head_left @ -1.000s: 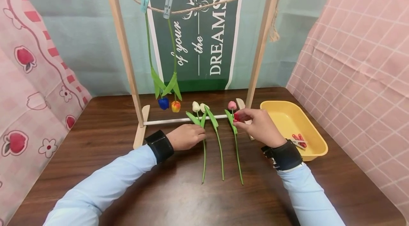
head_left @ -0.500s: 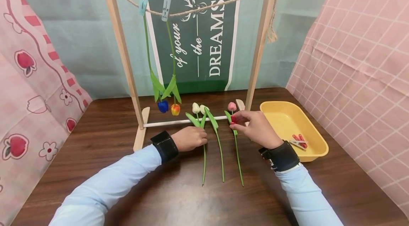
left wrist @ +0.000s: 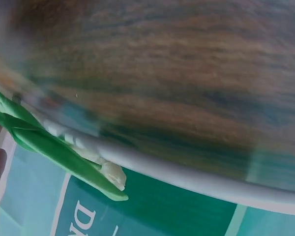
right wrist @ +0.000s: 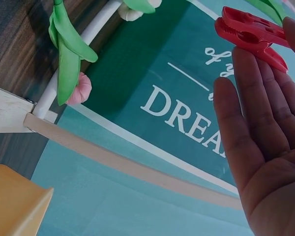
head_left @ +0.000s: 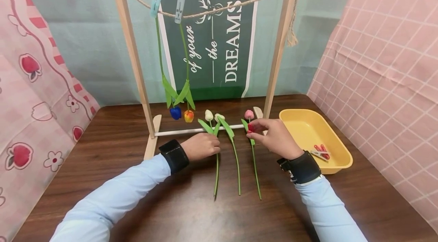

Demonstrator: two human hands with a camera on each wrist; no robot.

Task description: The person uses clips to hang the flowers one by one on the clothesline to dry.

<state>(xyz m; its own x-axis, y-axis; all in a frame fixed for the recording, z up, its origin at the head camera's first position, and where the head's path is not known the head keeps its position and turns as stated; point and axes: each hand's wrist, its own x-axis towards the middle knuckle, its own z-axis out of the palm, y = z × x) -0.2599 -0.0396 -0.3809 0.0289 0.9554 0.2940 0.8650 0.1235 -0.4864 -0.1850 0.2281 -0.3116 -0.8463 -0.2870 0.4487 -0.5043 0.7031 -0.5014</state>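
Observation:
My left hand (head_left: 201, 147) pinches the green stem of a white artificial tulip (head_left: 209, 115) just below its leaves. The left wrist view shows that tulip's long leaf (left wrist: 69, 155) beside the fingers. A second white tulip (head_left: 227, 128) lies close to its right, and a pink tulip (head_left: 249, 114) lies further right. Between thumb and fingertips, my right hand (head_left: 277, 137) holds a red clothespin (right wrist: 250, 34), which overlaps the pink tulip's leaves in the head view. Blue (head_left: 175, 113) and orange-yellow (head_left: 188, 116) tulips hang head down from light blue clothespins (head_left: 179, 8).
A wooden frame (head_left: 133, 56) carries a sagging rope (head_left: 236, 5), with a white rod (head_left: 181, 132) across its base. At the right stands a yellow tub (head_left: 335, 168) with red clothespins (head_left: 321, 152) inside. Fabric hangs behind and on both sides of the dark wooden table (head_left: 191, 211).
My right hand has moved slightly left with the red clothespin. The lower end of the stem in my left hand has swung a little to the left.

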